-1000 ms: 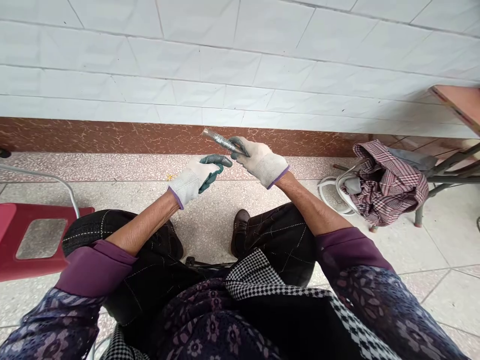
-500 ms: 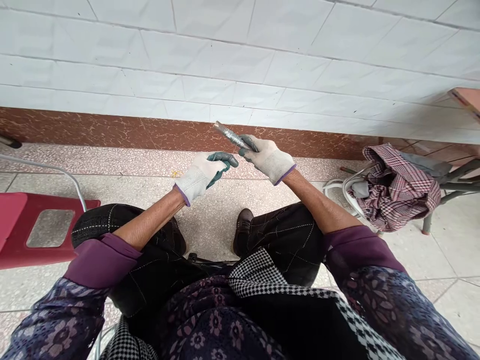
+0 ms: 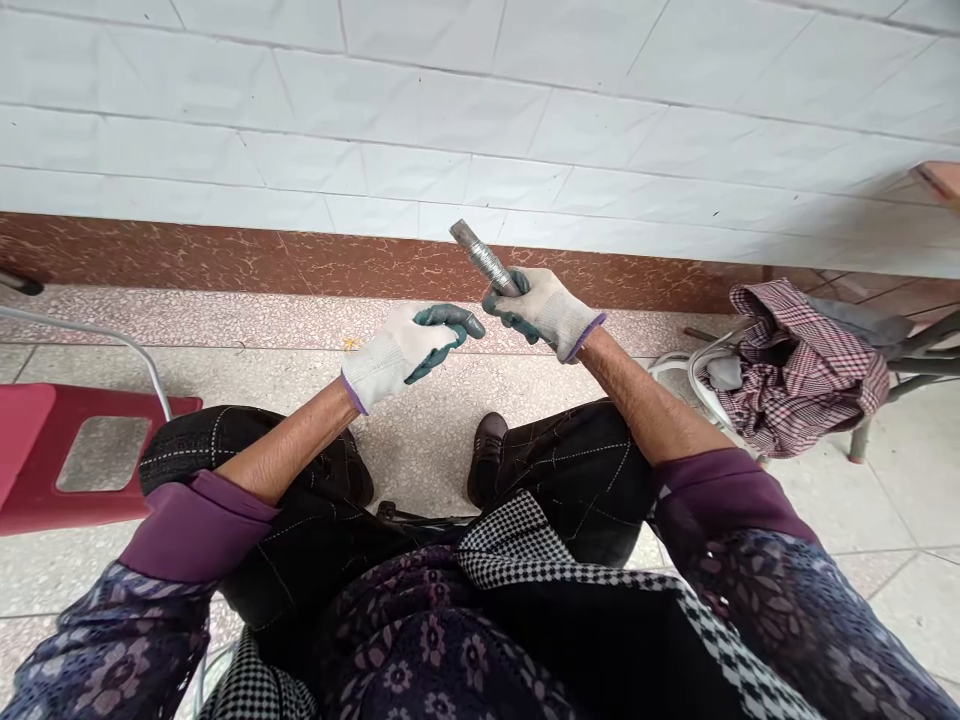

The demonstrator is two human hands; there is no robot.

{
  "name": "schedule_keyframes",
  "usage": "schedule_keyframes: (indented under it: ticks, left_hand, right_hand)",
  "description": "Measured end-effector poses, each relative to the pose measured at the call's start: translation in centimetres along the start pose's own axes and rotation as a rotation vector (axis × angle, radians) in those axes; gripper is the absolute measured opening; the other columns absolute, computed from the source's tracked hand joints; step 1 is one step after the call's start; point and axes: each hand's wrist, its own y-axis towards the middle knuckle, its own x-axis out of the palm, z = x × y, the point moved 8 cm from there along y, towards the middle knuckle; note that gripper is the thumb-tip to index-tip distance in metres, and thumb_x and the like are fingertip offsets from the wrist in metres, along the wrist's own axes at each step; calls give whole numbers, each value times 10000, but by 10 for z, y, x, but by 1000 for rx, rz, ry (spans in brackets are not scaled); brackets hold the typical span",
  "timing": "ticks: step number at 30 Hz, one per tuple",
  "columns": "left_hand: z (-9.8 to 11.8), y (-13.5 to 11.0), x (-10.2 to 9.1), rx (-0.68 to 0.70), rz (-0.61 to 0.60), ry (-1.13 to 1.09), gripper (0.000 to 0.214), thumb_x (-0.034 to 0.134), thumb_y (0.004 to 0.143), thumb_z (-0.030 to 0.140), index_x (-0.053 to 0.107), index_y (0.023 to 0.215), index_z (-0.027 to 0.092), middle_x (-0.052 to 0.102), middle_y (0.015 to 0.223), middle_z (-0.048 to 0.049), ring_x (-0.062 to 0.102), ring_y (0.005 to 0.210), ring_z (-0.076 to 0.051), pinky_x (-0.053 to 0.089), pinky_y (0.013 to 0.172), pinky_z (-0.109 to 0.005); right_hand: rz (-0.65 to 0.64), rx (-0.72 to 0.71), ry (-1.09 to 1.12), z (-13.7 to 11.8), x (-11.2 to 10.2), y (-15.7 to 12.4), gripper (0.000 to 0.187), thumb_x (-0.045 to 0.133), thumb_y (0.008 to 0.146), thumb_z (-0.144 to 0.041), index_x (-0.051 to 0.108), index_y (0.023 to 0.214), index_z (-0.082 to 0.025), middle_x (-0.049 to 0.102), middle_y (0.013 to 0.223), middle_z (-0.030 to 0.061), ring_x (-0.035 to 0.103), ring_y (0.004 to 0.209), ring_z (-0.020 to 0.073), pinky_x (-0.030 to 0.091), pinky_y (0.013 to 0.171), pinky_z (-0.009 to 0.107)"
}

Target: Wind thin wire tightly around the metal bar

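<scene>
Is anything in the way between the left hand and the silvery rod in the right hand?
Only the right hand, whose grip covers the lower end of the silvery rod, nearest the left hand. Nothing visible blocks the exposed upper part.

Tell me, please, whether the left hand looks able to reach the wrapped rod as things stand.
Probably yes: the wrapped rod juts out of the right hand, its far end uncovered, and the left hand is close by, with nothing visible blocking the way between them.
</scene>
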Motion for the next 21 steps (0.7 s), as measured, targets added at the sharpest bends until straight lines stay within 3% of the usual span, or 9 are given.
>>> schedule_keyframes:
  ticks: [2,5,9,14,19,21]
  left_hand:
    - [-2,-2,2,-8,-11,-16,211,558,822,143,747,914,157,453,571,44,322,447,-63,224,433,-215]
    - [-1,-4,-3,14,21,-15,197,587,806,152,752,913,155,526,625,24,364,474,-63,262,446,-204]
    - [1,-3,-8,48,15,25,213,593,792,135,765,918,142,554,651,10,352,486,-66,252,436,-203]
    - [-3,0,-7,45,22,24,229,588,790,152,774,924,152,585,652,-1,367,479,-73,259,435,-212]
    - [-7,1,-11,57,67,45,233,635,780,190,788,954,166,637,677,-16,412,499,-79,282,446,-215]
    - [-8,1,-14,63,68,38,241,639,787,203,793,969,169,639,673,-16,397,490,-77,274,440,-218]
  right_hand:
    - [-83,27,57,3,2,-3,121,712,784,-231,614,835,-182,460,580,-34,355,433,76,260,328,229]
    - [-160,-34,233,0,1,-5,196,711,804,-302,648,937,-171,457,642,-34,382,483,77,301,355,214]
    - [-49,-70,302,0,-9,0,214,707,761,-264,633,935,-165,514,718,-9,429,546,91,352,392,216]
    - [18,-25,59,9,-8,10,177,659,794,-245,621,955,-181,609,783,42,498,577,136,387,434,269]
    - [214,-132,-520,6,-26,19,284,645,881,-323,654,1145,-219,636,809,54,548,692,208,478,654,370]
    - [246,-135,-597,4,-33,17,320,635,898,-341,645,1196,-225,642,825,61,554,716,221,475,700,394]
